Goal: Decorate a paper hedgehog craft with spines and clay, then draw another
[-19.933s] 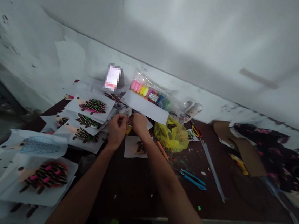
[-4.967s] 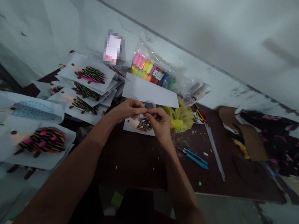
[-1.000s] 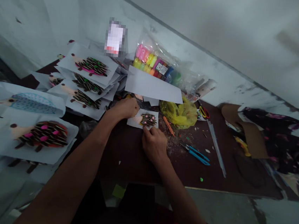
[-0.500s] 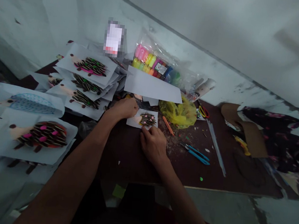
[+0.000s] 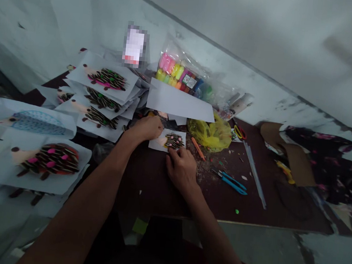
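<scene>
A small white paper card point(image 5: 153, 145) bearing a hedgehog figure point(image 5: 174, 141) of dark stripes and pink dots lies flat on the table. My left hand point(image 5: 147, 128) is curled closed over the card's upper left corner; its fingertips are hidden, so what they hold cannot be made out. From below, my right hand point(image 5: 182, 168) reaches the card's lower edge. Its index finger presses by the hedgehog's underside, with the thumb apart on the table side. An orange stick point(image 5: 198, 148) lies just right of the card.
Stacked hedgehog sheets point(image 5: 98, 126) cover the left side. Behind are a blank white sheet point(image 5: 182, 101), a bag of coloured clay point(image 5: 177, 72) and a yellow plastic bag point(image 5: 210, 133). To the right lie a blue cutter point(image 5: 234, 182), scissors point(image 5: 240, 132) and a clear strip point(image 5: 255, 175).
My right hand's fingers have shifted very slightly at the card's lower edge. My left hand and the card stay where they were.
</scene>
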The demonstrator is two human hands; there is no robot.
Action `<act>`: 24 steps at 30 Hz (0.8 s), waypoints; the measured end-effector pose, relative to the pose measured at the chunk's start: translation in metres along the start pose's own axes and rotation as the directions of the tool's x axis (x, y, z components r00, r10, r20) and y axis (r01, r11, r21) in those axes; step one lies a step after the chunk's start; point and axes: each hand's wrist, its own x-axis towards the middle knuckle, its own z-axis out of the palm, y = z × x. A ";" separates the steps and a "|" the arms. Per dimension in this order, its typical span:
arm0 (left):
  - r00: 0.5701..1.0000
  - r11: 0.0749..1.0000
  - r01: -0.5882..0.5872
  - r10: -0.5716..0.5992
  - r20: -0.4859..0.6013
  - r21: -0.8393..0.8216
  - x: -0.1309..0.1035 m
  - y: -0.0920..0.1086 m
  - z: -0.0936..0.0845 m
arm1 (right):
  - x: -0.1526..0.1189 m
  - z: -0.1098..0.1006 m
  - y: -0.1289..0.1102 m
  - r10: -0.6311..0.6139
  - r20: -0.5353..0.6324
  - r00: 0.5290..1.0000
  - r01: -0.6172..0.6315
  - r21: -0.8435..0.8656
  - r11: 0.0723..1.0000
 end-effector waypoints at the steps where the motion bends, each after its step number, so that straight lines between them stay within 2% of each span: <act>1: 1.000 1.000 0.013 -0.013 -0.006 0.014 -0.001 0.002 -0.001 | 0.000 0.000 0.000 -0.004 -0.007 1.000 0.004 -0.002 1.000; 5: 0.999 0.998 0.049 -0.049 0.001 0.042 -0.005 0.007 -0.004 | -0.001 0.001 0.002 -0.024 -0.059 0.998 0.025 0.007 1.000; 9: 0.999 0.999 0.039 -0.039 -0.017 0.007 -0.003 0.004 -0.002 | -0.002 0.002 0.006 0.003 -0.138 0.990 0.006 0.064 0.998; 12: 0.998 0.996 -0.023 0.018 -0.062 -0.082 0.000 0.001 0.000 | -0.002 0.003 0.010 0.049 -0.180 0.982 -0.019 0.164 0.986; 14: 0.993 0.975 -0.083 0.064 -0.094 -0.207 0.001 0.003 -0.001 | 0.000 0.002 0.013 0.103 -0.197 0.975 -0.042 0.293 0.955; 16: 0.987 0.913 -0.146 0.109 -0.117 -0.380 -0.001 0.008 -0.003 | 0.003 -0.002 0.014 0.169 -0.186 0.968 -0.067 0.457 0.887; 18: 0.983 0.808 -0.181 0.144 -0.110 -0.560 -0.004 0.016 -0.005 | 0.009 -0.008 0.014 0.219 -0.152 0.964 -0.088 0.594 0.800; 21: 0.985 0.650 -0.139 0.170 -0.035 -0.747 -0.011 0.026 -0.008 | 0.020 -0.019 0.014 0.264 -0.096 0.960 -0.118 0.714 0.690; 24: 0.975 0.524 -0.112 0.224 0.010 -0.844 -0.016 0.031 -0.011 | 0.033 -0.025 0.016 0.267 -0.023 0.963 -0.150 0.779 0.608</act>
